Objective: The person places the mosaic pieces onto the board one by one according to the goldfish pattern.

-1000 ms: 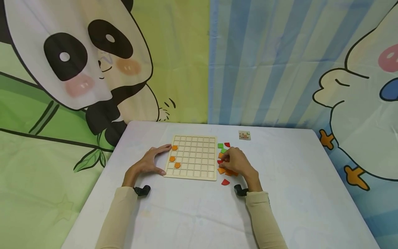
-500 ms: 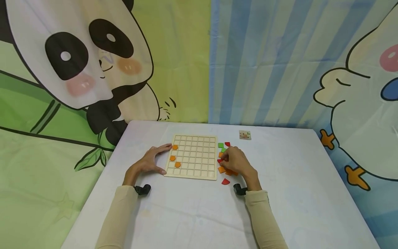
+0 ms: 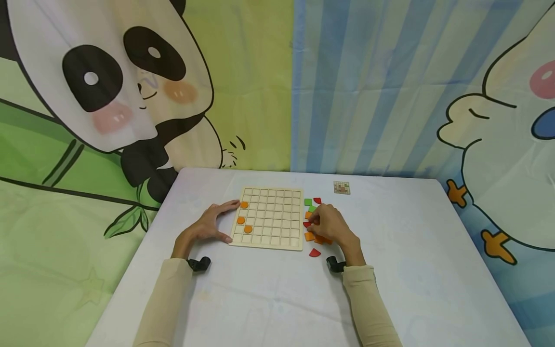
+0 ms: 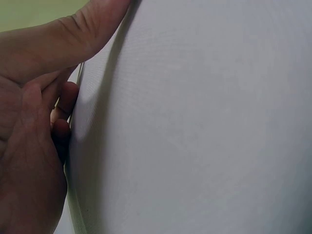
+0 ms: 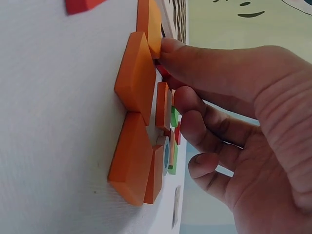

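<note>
A pale wooden grid board (image 3: 270, 212) lies on the table, with three orange discs (image 3: 248, 229) in its left columns. My left hand (image 3: 204, 226) rests at the board's left edge, fingers straight, thumb at the near corner. Beside the right edge, my right hand (image 3: 331, 226) pinches a red tile (image 3: 306, 224) low among the loose pieces; the thumb hides much of it in the right wrist view. Under and around that hand lie orange tiles (image 5: 136, 80), green tiles (image 3: 308, 202) and a round piece with a blue-grey top (image 5: 166, 153).
A small patterned card (image 3: 341, 188) lies at the back of the white table (image 3: 260, 299), right of the board. One red fan-shaped tile (image 3: 314, 253) lies nearer the front, another red tile (image 3: 318, 200) farther back. A printed cloth backdrop (image 3: 251, 96) hangs behind the table.
Both hands stay in place, and the board and tiles have not visibly moved. Only the head view shifts very slightly.
</note>
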`<state>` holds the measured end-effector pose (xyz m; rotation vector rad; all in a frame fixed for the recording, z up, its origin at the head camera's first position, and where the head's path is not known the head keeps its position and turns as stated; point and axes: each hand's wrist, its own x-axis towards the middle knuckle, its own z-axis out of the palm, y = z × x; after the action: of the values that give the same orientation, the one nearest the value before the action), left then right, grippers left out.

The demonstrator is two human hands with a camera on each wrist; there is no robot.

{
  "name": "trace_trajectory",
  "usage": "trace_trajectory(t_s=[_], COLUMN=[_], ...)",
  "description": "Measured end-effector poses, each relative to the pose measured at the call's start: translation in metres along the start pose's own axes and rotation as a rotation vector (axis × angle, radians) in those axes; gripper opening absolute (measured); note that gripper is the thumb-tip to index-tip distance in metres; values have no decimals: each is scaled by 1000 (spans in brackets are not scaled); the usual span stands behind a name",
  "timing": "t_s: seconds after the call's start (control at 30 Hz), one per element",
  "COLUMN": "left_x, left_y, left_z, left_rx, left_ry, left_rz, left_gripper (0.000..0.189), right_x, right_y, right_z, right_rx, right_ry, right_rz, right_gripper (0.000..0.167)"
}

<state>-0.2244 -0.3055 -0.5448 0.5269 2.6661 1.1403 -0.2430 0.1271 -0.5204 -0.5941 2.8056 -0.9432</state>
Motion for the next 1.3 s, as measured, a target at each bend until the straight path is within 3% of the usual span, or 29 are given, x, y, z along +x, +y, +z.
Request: trace_trajectory(t_s=[0.67, 0.9, 1.3], left_x=[-2, 1, 1], left_y=[0, 0, -1], left_z=[1, -1, -1], left_rx=[-12, 32, 31], left_ry=[4, 5, 4], left_rz=[-13, -1, 3], left_gripper=[123, 123, 124], right_x=[-1, 5, 22], right_y=[-4, -18, -57], right_z=[-2, 5, 38], right_rx=[6, 23, 14], right_ry=[11, 18, -28], right_rz=[-60, -123, -244], right_gripper=[18, 15, 19])
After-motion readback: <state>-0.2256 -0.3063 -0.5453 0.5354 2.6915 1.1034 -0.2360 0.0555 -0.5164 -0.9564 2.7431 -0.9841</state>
